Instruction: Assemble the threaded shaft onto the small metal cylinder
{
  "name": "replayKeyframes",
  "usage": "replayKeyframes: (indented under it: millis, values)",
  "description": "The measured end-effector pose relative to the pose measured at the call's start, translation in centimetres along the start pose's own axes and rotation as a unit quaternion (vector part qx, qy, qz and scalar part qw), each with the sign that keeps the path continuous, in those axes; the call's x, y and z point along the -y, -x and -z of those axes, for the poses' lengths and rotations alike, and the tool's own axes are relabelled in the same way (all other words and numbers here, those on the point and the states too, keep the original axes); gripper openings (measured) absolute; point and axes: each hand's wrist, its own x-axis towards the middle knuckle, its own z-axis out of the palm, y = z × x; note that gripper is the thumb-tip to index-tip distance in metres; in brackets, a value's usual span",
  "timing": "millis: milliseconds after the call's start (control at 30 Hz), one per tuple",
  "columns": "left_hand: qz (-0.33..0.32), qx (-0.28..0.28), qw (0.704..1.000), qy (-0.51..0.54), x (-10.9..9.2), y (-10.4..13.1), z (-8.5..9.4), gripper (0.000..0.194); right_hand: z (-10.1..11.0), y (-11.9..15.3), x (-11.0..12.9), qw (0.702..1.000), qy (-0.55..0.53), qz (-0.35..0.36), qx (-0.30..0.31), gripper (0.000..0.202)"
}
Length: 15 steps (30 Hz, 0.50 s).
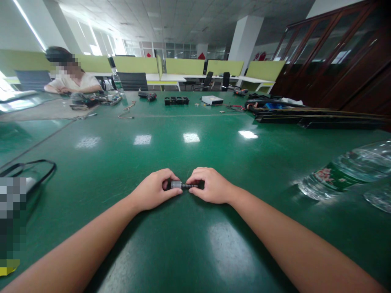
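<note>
Gripping a metal cylinder (176,184) in our left hand (155,189) and a dark rod (184,186) in our right hand (213,185), we have both aligned — whether fully joined, we cannot tell.

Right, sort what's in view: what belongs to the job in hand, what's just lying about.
In the job:
- silver cylinder, in the left hand
- dark ridged shaft, at the right hand's fingertips

Apparently just lying about:
- green-labelled bottle
- white box
- black slotted holder
</note>
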Motion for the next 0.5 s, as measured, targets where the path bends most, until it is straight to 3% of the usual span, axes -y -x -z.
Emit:
replayKeyframes:
  millis: [500]
  values:
    - [0.006, -0.006, 1.000, 0.008, 0.15, 0.02, 0.06, 0.031, 0.31, 0.40, -0.56, 1.000, 0.013, -0.006, -0.010, 0.011]
